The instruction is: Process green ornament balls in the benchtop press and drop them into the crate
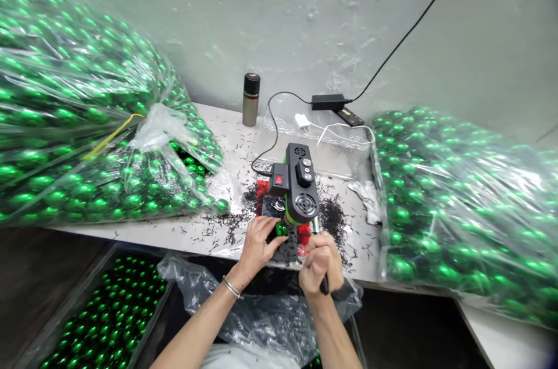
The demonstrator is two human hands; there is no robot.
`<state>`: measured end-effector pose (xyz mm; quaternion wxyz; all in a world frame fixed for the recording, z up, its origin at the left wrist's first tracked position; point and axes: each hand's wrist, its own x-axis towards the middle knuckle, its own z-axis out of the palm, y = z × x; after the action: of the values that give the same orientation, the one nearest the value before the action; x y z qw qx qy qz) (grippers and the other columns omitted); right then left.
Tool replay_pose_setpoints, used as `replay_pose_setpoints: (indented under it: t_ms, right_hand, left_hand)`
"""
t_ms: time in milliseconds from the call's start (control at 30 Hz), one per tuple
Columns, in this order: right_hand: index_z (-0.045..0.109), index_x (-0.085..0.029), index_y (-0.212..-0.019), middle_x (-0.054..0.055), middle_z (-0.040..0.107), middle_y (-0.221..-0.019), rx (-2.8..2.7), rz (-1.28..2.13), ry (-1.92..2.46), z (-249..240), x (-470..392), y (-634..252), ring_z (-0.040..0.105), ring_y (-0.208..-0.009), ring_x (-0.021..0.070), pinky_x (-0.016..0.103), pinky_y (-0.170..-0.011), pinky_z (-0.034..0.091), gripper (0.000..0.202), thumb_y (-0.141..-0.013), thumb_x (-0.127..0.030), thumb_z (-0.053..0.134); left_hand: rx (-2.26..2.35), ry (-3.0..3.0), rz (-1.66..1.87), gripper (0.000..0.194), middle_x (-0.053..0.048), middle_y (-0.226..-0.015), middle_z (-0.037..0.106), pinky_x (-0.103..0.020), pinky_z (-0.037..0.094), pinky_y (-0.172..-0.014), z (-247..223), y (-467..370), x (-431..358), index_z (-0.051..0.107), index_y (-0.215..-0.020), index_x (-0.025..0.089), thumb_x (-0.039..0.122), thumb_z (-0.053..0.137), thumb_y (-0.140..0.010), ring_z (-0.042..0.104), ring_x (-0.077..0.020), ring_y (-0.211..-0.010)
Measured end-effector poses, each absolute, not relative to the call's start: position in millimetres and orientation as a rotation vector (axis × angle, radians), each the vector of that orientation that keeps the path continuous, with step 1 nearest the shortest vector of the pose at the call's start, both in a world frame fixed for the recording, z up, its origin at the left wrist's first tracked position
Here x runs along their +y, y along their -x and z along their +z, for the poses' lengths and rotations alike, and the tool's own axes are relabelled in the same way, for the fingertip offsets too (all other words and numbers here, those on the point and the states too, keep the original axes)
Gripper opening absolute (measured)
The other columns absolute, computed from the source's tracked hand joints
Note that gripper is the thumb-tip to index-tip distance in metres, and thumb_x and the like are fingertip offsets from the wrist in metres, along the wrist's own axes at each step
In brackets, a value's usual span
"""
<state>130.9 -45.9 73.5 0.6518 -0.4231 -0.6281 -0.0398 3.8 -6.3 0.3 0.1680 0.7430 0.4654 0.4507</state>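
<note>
My left hand [255,246] pinches a shiny green ball [282,229] between thumb and fingers. It holds the ball beneath the head of a small black bench machine [300,174] that looks like a drill press. A red switch, buttons and round vents show on the machine's housing; its working tip is hidden. My right hand [321,263] is wrapped around the lever handle [324,285] at the machine's right side. Red material [304,234] shows around the dark base [285,250].
Clear bags of green balls stand left [78,125] and right [462,206]. Black shavings [332,221] litter the table. Behind are a bottle [251,100], a power adapter [328,102] and cables. A white glove [367,200] lies right. A bin of balls [108,305] sits below.
</note>
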Motion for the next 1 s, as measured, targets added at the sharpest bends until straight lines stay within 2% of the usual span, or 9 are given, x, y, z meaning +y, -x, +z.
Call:
replay_pose_setpoints:
  t_ms: [200,400,467,500,533,633,700,800,1000]
  right_hand:
    - [0.041,-0.021,-0.061,-0.002,0.046,-0.060,-1.413,0.033,1.033,111,-50,-127,0.048,-0.057,0.0112,0.028,-0.053,0.035,0.034,-0.093,-0.011,0.040]
    - [0.046,-0.020,-0.064,-0.001,0.052,-0.066,-1.436,0.055,1.070,119,-51,-130,0.052,-0.063,0.0107,0.026,-0.058,0.041,0.032,-0.094,-0.012,0.041]
    - [0.055,-0.020,-0.074,0.001,0.058,-0.077,-1.425,0.055,1.071,117,-51,-131,0.057,-0.073,0.0125,0.026,-0.063,0.045,0.021,-0.094,-0.018,0.048]
    - [0.059,-0.020,-0.083,0.003,0.060,-0.085,-1.392,0.058,1.057,114,-51,-132,0.058,-0.076,0.0131,0.026,-0.063,0.047,0.010,-0.092,-0.022,0.054]
    - [0.060,-0.021,-0.095,0.005,0.061,-0.096,-1.339,0.062,1.042,110,-51,-132,0.059,-0.076,0.0130,0.026,-0.063,0.048,0.008,-0.089,-0.026,0.060]
    - [0.053,-0.023,-0.122,0.009,0.058,-0.115,-1.116,0.142,1.106,92,-59,-129,0.058,-0.069,0.0108,0.027,-0.061,0.051,0.043,-0.083,-0.033,0.068]
    - [0.054,-0.021,-0.122,0.009,0.061,-0.110,-1.030,0.290,1.258,77,-70,-123,0.059,-0.069,0.0116,0.028,-0.062,0.052,0.041,-0.085,-0.035,0.066]
    - [0.062,-0.018,-0.109,0.009,0.067,-0.100,-1.080,0.601,1.430,57,-89,-108,0.063,-0.073,0.0143,0.026,-0.061,0.055,0.031,-0.088,-0.040,0.060]
    - [0.064,-0.017,-0.115,0.013,0.068,-0.113,-1.167,0.786,1.466,41,-104,-82,0.068,-0.090,0.0170,0.027,-0.071,0.060,0.037,-0.087,-0.041,0.059]
  left_hand:
    - [1.316,-2.068,1.266,0.029,-0.010,-0.105,0.072,-0.048,0.050,-0.092,2,-2,-6,0.067,-0.110,0.019,0.035,0.069,-0.086,0.063,-0.0269,-0.101]
    - [1.323,-1.992,1.398,0.028,-0.010,-0.104,0.070,-0.043,0.052,-0.091,5,9,-23,0.064,-0.112,0.019,0.033,0.065,-0.088,0.064,-0.0250,-0.101]
    - [1.354,-1.949,1.424,0.028,-0.010,-0.105,0.070,-0.041,0.054,-0.089,5,14,-34,0.063,-0.113,0.018,0.031,0.065,-0.088,0.064,-0.0241,-0.100]
    - [1.373,-1.925,1.423,0.028,-0.010,-0.105,0.070,-0.040,0.054,-0.088,6,16,-39,0.063,-0.113,0.018,0.031,0.065,-0.088,0.065,-0.0236,-0.099]
    - [1.389,-1.902,1.419,0.028,-0.010,-0.105,0.070,-0.039,0.055,-0.087,7,18,-44,0.062,-0.113,0.018,0.030,0.065,-0.088,0.065,-0.0232,-0.098]
    - [1.412,-1.869,1.418,0.027,-0.010,-0.105,0.070,-0.036,0.056,-0.087,10,24,-53,0.062,-0.113,0.018,0.030,0.065,-0.089,0.067,-0.0226,-0.098]
    - [1.415,-1.876,1.424,0.027,-0.011,-0.106,0.070,-0.036,0.056,-0.087,13,26,-57,0.061,-0.113,0.017,0.029,0.064,-0.089,0.067,-0.0226,-0.099]
    - [1.420,-1.890,1.381,0.027,-0.011,-0.107,0.070,-0.035,0.057,-0.087,15,29,-62,0.061,-0.114,0.017,0.027,0.063,-0.089,0.068,-0.0225,-0.100]
    - [1.423,-1.895,1.311,0.027,-0.010,-0.113,0.069,-0.037,0.057,-0.091,14,32,-70,0.061,-0.116,0.020,0.020,0.056,-0.090,0.068,-0.0227,-0.105]
